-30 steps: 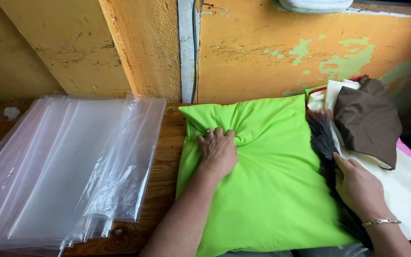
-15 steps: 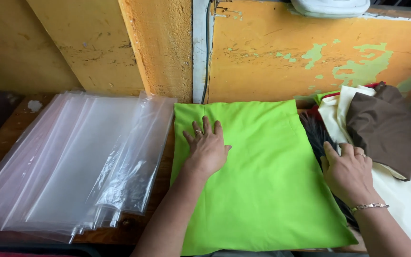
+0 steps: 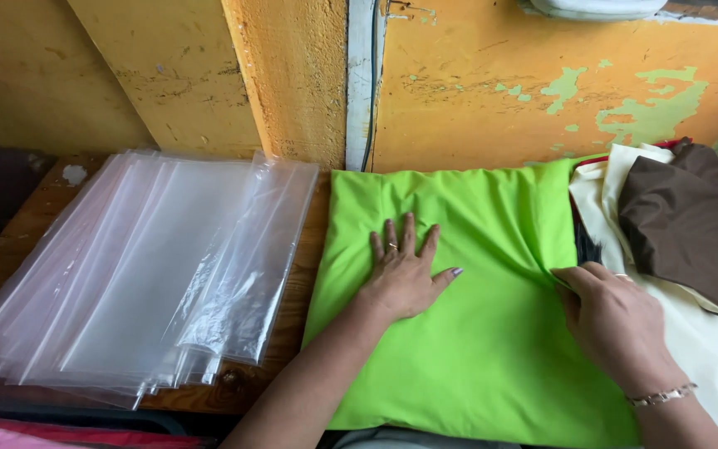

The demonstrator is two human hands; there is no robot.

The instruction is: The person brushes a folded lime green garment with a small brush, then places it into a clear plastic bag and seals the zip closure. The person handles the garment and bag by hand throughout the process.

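Head view: left hand (image 3: pixel 405 270) flat, fingers spread, pressing green cloth (image 3: pixel 475 333) at mid tabletop. Right hand (image 3: pixel 612 316) curled, pinching cloth's right edge. Clear bags (image 3: pixel 143 266) stacked toward left edge; brown cloth (image 3: pixel 683 220) and cream cloth (image 3: pixel 716 341) piled at right edge.

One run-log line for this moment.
left hand: flat on green cloth | right hand: at cloth's right edge | plastic bags: stacked left | brown cloth: right
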